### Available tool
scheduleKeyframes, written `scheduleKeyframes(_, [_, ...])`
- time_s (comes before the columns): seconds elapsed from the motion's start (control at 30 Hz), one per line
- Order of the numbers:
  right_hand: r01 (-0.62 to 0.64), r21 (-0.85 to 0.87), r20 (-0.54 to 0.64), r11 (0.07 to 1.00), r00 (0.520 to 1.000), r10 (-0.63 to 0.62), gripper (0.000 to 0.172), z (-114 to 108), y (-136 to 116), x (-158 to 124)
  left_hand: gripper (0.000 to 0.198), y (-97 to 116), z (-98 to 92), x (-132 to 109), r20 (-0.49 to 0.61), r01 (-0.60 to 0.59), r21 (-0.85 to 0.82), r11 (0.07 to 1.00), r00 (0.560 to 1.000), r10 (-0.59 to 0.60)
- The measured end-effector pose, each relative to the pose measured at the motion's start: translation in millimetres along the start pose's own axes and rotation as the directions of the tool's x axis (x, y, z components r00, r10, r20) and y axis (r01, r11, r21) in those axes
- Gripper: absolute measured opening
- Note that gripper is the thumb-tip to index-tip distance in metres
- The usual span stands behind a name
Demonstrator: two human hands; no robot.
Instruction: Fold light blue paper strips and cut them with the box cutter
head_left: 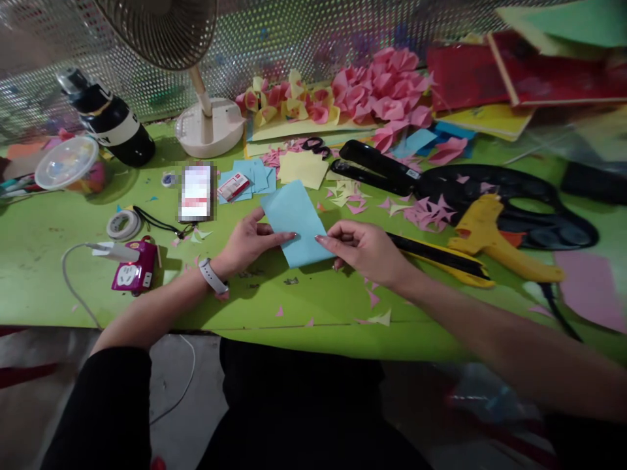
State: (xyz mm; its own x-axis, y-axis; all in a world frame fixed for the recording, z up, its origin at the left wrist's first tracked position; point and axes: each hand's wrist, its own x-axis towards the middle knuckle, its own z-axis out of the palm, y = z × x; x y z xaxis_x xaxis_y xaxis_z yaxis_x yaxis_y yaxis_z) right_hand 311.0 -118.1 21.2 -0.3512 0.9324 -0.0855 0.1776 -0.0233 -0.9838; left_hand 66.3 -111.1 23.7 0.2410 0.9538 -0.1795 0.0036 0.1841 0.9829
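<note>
A light blue sheet of paper (300,219) is held above the green table (255,307), tilted, between both hands. My left hand (252,241) pinches its left edge, thumb on the front face and fingers behind. At its lower right edge, my right hand (360,248) grips the paper between thumb and fingers. Behind it lie small blue paper pieces (259,175) with a red and white packet (234,187) on them, and a stack of pale yellow paper (304,168). Pink and yellow paper scraps (428,212) are scattered around.
Right of my hands lie a yellow-handled cutter (441,258), a yellow glue gun (482,228) and a black flat iron (375,166). Folded pink paper flowers (379,85) are heaped behind. At left stand a fan (208,127), black bottle (115,127), phone (196,192) and purple power socket (137,267).
</note>
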Motion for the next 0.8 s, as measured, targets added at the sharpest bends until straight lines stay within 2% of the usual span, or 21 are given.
scheduleKeyframes(0.17, [-0.004,-0.147,0.018,0.989,1.0,0.007,0.05,-1.9,5.8,-1.9,0.051,3.6,-10.5,3.2,0.02,0.047,0.197,0.979,0.998,-0.052])
scheduleKeyframes(0.23, [0.067,-0.316,-0.035,0.946,0.996,-0.082,0.045,-4.0,4.7,-4.7,0.052,5.7,-10.4,2.8,0.025,0.055,0.252,0.966,0.998,-0.064])
scheduleKeyframes(0.3, [0.211,-0.527,-0.067,0.823,0.955,-0.288,0.034,-6.2,1.2,-9.6,0.06,8.5,-9.8,2.0,0.016,0.067,0.311,0.948,0.997,-0.075])
scheduleKeyframes(0.37, [0.385,-0.673,0.051,0.632,0.876,-0.48,0.028,-6.9,-1.9,-16.2,0.071,11.0,-9.4,1.3,0.01,0.085,0.348,0.934,0.996,-0.094])
scheduleKeyframes(0.4, [0.475,-0.699,0.165,0.535,0.835,-0.525,0.031,-6.3,-2.3,-19.9,0.073,12.0,-9.5,1.1,0.01,0.093,0.353,0.931,0.995,-0.104])
scheduleKeyframes(0.47, [0.63,-0.681,0.402,0.373,0.748,-0.528,0.05,-3.3,1.0,-27.5,0.073,13.2,-10.0,1.3,0.027,0.106,0.341,0.934,0.992,-0.122])
scheduleKeyframes(0.53, [0.714,-0.649,0.543,0.263,0.677,-0.498,0.074,0.6,9.0,-34.1,0.071,13.2,-11.0,2.0,0.045,0.112,0.322,0.94,0.99,-0.133])
scheduleKeyframes(0.57, [0.731,-0.642,0.574,0.231,0.658,-0.487,0.083,2.4,14.0,-36.8,0.07,12.8,-11.6,2.4,0.053,0.111,0.317,0.942,0.989,-0.135])
scheduleKeyframes(0.63, [0.736,-0.646,0.591,0.204,0.651,-0.476,0.092,4.7,23.3,-40.6,0.069,11.4,-12.8,3.1,0.065,0.104,0.317,0.943,0.989,-0.131])
scheduleKeyframes(0.8, [0.737,-0.642,0.587,0.21,0.649,-0.485,0.096,5.3,32.4,-42.4,0.063,5.7,-15.6,4.5,0.066,0.096,0.349,0.932,0.99,-0.127])
